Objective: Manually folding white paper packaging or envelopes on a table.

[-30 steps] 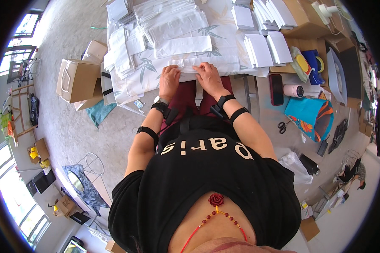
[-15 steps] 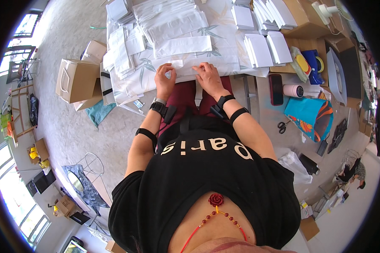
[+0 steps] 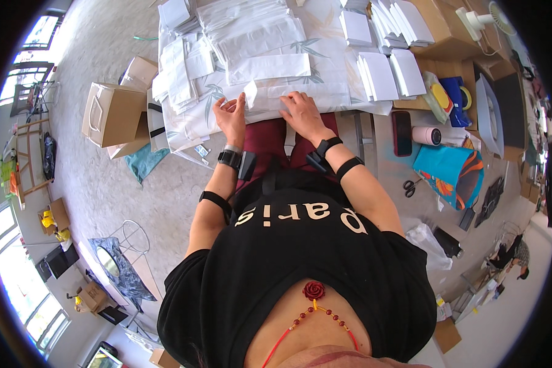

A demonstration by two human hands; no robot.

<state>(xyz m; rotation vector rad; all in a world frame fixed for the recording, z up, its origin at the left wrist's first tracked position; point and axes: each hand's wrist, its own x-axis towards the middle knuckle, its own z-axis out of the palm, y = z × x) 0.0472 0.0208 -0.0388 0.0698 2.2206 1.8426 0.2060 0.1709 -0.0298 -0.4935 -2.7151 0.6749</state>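
A white paper envelope lies flat at the near edge of a table covered with a white leaf-print cloth. My right hand presses flat on its right part. My left hand pinches the envelope's left end flap and lifts it up. Another flat white envelope lies just beyond. Further back sits a heap of clear-wrapped white packets.
Stacks of white folded papers lie to the right, more to the left. Cardboard boxes stand on the floor left. A low bench on the right carries a black phone, a white cup, scissors and a blue bag.
My left hand has shifted left from lying flat on the envelope and has raised its end flap. The right hand stays pressed in place.
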